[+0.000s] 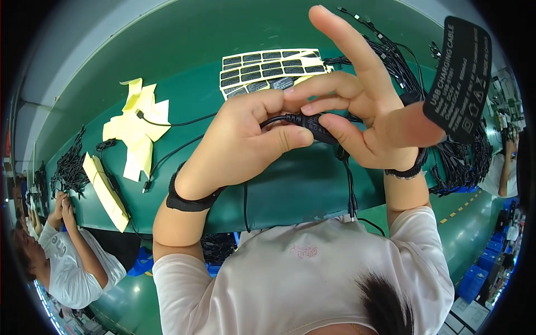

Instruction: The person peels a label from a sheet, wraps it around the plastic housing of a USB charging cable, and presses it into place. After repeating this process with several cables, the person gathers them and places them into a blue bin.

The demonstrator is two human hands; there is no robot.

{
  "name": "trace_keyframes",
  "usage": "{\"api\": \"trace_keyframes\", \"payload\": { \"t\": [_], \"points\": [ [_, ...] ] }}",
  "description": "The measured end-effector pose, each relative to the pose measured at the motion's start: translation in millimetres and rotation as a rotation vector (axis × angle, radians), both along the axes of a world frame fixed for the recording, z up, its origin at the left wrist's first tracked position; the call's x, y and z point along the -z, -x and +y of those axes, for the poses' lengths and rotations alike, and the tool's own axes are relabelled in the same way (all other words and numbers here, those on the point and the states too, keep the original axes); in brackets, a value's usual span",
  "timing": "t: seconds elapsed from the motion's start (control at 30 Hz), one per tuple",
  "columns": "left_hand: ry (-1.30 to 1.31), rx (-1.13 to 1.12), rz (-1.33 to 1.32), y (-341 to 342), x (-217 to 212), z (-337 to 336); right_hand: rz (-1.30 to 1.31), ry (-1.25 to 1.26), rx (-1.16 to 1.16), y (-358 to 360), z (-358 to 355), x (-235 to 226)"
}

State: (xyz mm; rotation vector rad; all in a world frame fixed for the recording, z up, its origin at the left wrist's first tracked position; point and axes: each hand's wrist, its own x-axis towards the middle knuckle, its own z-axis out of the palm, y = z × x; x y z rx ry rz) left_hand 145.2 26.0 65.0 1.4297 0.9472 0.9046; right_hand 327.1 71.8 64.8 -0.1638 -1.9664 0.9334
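Note:
Over the near part of the green table (296,192), a black cable with an oval inline casing (319,129) is between my two hands. My left hand (245,125) is closed on the casing's cable end, thumb below and fingers above. My right hand (365,114) pinches the casing's other end between thumb and fingers, with one finger raised. A large black printed label (463,78) clings to the tip of another right-hand finger. Just beyond my fingers lie yellow sheets of black labels (271,66). USB plugs (146,186) on black leads lie left of my left hand.
Crumpled yellow paper (137,125) and a folded yellow strip (105,192) lie on the left. Black cables are heaped at the far left (70,162), back right (385,50) and right (458,159). A co-worker (75,262) handles cables at left; another person (505,170) is at right.

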Motion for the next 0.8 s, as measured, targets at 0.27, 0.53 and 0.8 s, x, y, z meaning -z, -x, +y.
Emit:
{"api": "trace_keyframes", "payload": {
  "t": [0.27,0.53,0.8],
  "points": [
    [-0.125,0.011,0.093,-1.5,5.1,-1.0,-0.204,-0.012,0.012,-9.8,-0.8,-4.5],
    [-0.567,-0.082,0.229,2.0,3.2,2.4,0.168,0.151,-0.045,-30.3,-3.4,-6.1],
    [-0.703,-0.173,0.357,9.2,1.6,3.7,0.275,0.119,0.031,-68.0,-3.0,-37.0]
  ]
}}
